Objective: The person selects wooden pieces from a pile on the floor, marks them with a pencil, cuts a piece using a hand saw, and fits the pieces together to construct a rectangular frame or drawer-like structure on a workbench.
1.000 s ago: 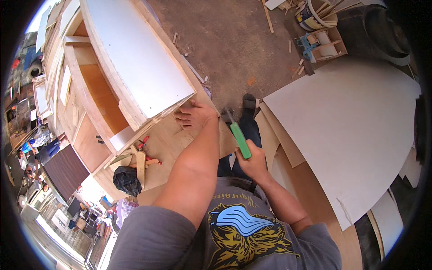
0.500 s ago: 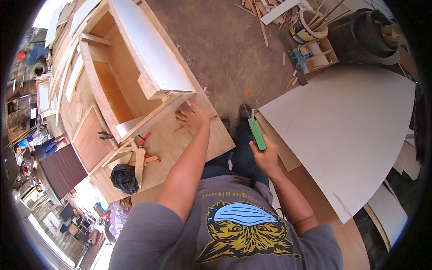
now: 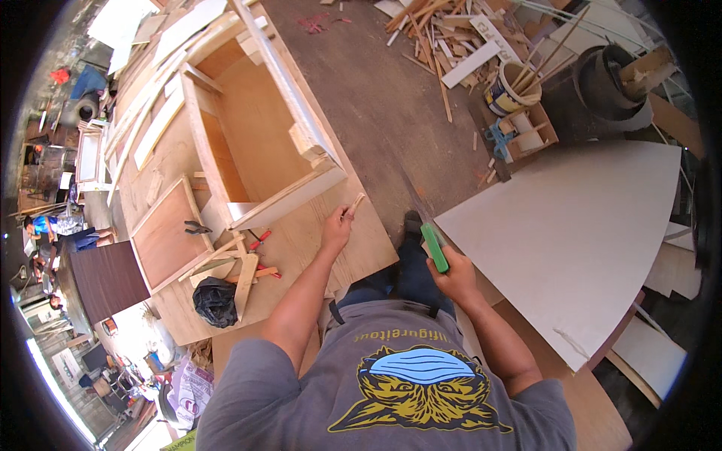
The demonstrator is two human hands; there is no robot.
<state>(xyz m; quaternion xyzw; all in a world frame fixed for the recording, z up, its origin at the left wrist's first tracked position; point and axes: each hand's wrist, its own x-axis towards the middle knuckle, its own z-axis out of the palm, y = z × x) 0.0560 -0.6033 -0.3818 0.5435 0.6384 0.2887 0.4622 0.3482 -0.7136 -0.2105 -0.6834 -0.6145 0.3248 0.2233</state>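
My left hand (image 3: 338, 228) is closed around a small wood offcut (image 3: 358, 201), just in front of the wooden cabinet frame (image 3: 295, 197) and over the plywood tabletop (image 3: 367, 243). In my right hand (image 3: 456, 275) I grip a handsaw (image 3: 435, 248) by its green handle. Its thin blade points away from me, blurred against the dark floor. The open-topped cabinet lies on the table, with a white outer face and a brown inside. To the left of my left forearm are pliers (image 3: 197, 227), red-handled tools (image 3: 261, 240), wood scraps (image 3: 245, 282) and a black plastic bag (image 3: 215, 302).
A large pale panel (image 3: 564, 240) takes up the right side. Beyond it stand a bucket of sticks (image 3: 513, 90), a small wooden box (image 3: 532, 134) and a black bin (image 3: 609, 83). Scrap wood (image 3: 451, 45) is heaped on the far floor. People (image 3: 56, 233) are at far left.
My left hand has come away from the cabinet's corner toward the table edge and now holds a wood offcut. The saw stays in my right hand. The view has shifted slightly.
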